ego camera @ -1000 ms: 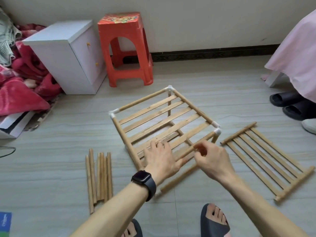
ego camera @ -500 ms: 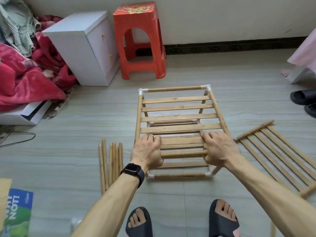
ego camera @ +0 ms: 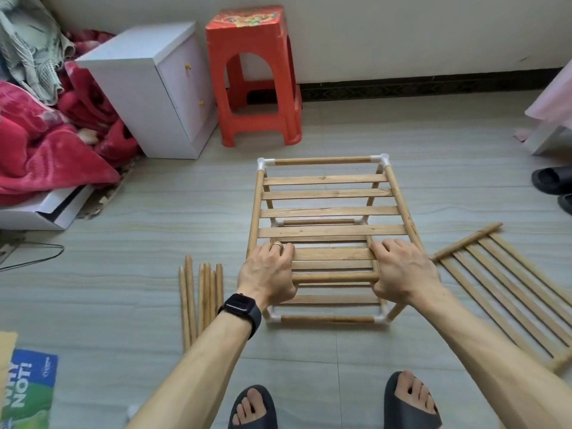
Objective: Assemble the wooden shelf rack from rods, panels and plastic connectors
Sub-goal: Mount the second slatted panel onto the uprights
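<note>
The half-built rack of pale wooden rods and flat slats (ego camera: pixel 331 212) stands on the grey tiled floor (ego camera: pixel 123 274) dead ahead of me at twelve o'clock. My left hand (ego camera: pixel 267 274) and right hand (ego camera: pixel 402 275) are both clenched on its near top edge. The fingers curl over the slats, and each hand wraps one end of the round wooden cross rod (ego camera: pixel 334 277) that runs between them. My palms hide the near top corners, so I cannot tell whether those joints are fully seated.

I take this to be the pressing-home step: bedding the near end of the top tier onto its uprights. To do it well I should push straight down with equal weight on both hands, so neither upright skews in its socket. The load belongs over the corners rather than on the slats, which look thin enough to flex. The white plastic corner connectors (ego camera: pixel 382 159) at the far end look flush, and the near ones should end up matching them.

The bundle of loose wooden rods (ego camera: pixel 201 298) lies at nine o'clock of the rack and the spare slatted wooden panel (ego camera: pixel 510 289) at three o'clock — both look handy for the next tier
</note>
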Motion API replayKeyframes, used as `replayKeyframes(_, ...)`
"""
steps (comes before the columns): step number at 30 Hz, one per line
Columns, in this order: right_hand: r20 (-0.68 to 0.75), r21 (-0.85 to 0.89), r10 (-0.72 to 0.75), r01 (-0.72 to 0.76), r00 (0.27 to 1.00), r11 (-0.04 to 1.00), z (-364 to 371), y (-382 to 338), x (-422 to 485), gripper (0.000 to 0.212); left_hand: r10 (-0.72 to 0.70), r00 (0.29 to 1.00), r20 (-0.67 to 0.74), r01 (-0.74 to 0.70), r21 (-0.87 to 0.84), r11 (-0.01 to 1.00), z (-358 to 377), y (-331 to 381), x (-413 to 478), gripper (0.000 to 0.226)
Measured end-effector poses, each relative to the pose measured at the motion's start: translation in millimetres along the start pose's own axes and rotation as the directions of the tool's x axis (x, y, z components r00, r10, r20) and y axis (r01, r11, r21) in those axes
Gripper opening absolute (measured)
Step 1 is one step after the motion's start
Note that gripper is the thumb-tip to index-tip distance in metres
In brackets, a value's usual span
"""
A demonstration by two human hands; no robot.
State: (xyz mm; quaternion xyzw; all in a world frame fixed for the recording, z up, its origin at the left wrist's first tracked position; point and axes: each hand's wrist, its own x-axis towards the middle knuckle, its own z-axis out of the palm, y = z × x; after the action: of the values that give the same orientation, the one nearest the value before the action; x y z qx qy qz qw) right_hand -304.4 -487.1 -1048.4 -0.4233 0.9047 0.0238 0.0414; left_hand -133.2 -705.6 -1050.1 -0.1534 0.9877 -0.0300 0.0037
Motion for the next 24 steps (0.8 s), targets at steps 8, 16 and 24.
replayKeyframes(8, 0.041, -0.072, -0.042, 0.045, 0.998, 0.996, -4, -28, 1, 0.062, 0.028, 1.000, 0.010, -0.029, 0.065, 0.997, -1, -41, -6, 0.044)
replayKeyframes(16, -0.124, 0.060, -0.076, 0.084, 0.989, 0.995, 7, -91, 20, 0.035, -0.013, 0.999, 0.038, 0.012, 0.032, 0.999, 3, -43, -3, 0.038)
replayKeyframes(24, -0.016, 0.072, -0.060, 0.061, 0.998, 0.996, 6, -85, 26, 0.034, -0.032, 0.999, 0.000, 0.032, -0.010, 0.999, 8, -40, -1, 0.035)
